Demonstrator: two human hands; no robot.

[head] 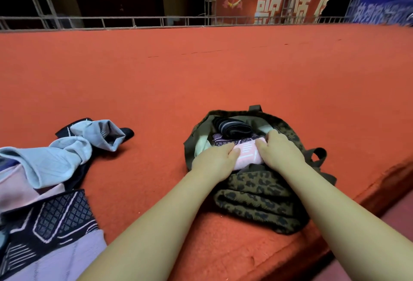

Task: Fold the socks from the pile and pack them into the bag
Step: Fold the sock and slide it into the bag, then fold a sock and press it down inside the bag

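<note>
An olive leopard-print bag [257, 195] lies open on the red carpet at centre right. Both my hands are in its mouth, holding a folded pink sock [248, 154]. My left hand [214, 161] grips its left end and my right hand [277, 148] grips its right end. Behind the pink sock, inside the bag, lie a dark patterned folded sock [225, 141] and a black striped rolled sock [232, 127]. The pile of loose socks [55, 168] sits at the left: light blue, lilac and navy-patterned ones.
The red carpeted platform [201, 75] stretches far ahead. Its front edge [348, 209] drops off at the lower right, close to the bag. A metal truss rail [134, 22] and banners stand beyond the far edge.
</note>
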